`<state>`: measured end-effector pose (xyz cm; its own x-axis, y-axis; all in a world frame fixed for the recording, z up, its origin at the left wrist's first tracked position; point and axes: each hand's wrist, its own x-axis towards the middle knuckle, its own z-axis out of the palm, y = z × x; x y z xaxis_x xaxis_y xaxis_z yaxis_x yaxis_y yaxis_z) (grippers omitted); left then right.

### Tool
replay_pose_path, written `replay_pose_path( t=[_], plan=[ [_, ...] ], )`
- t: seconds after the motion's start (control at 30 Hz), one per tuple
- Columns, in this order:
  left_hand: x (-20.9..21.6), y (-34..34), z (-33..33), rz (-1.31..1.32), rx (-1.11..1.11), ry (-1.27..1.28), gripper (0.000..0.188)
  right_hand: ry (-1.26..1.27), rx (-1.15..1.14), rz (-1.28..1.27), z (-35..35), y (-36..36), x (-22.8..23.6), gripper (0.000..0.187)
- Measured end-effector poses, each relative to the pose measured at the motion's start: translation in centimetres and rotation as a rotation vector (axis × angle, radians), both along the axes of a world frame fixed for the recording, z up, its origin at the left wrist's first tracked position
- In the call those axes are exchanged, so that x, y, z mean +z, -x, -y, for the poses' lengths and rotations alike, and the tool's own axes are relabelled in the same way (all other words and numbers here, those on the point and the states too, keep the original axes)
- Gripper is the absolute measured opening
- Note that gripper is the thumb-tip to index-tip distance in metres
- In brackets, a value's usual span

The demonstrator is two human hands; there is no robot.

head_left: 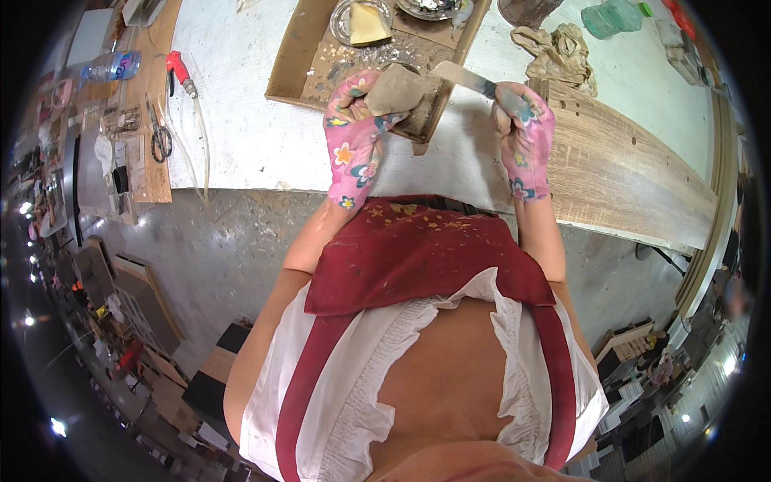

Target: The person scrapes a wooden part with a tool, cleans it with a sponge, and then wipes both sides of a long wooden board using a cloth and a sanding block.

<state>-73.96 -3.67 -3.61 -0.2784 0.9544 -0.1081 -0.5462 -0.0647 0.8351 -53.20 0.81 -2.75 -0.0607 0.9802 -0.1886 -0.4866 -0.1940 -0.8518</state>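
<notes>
My left hand, in a pink flowered glove, is closed round a rough grey-brown slab and holds it over the front of a shallow cardboard tray. My right hand, gloved alike, grips a flat-bladed knife. Its pale blade reaches left, with the tip close to the slab's right edge; whether they touch I cannot tell. The glove hides the knife's handle. Inside the tray are crumbs and a foil dish with a pale yellow block; a second foil dish sits behind.
Wood-grain boards lie on the white table to the right, below a crumpled cloth and a green-tinted bottle. On the left are a red-handled air gun with its hose, scissors and a plastic bottle.
</notes>
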Motion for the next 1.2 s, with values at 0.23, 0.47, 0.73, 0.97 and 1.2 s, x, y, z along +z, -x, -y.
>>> replay_pose_path(
  t=[0.23,0.47,0.73,0.97,1.2],
  plan=[
    [-1.1,0.1,-0.1,-0.027,-0.017,-0.076,0.047,0.165,0.204,0.229,0.8,2.6,1.4,0.014],
    [1.0,-0.2,0.1,-0.092,0.002,0.090,0.041,-0.015,-0.095,0.308,-0.3,0.0,1.7,0.013],
    [1.7,-0.5,-0.2,-0.001,-0.047,0.073,0.041,-1.152,0.170,1.415,1.0,1.6,2.3,0.049],
    [-0.1,-0.1,-0.5,-0.025,-0.007,-0.083,0.042,-1.055,0.038,1.208,2.5,0.8,3.2,0.032],
    [0.1,0.1,0.2,0.016,-0.049,-0.078,0.048,0.067,0.161,0.226,0.4,2.5,0.8,0.018]
  ],
)
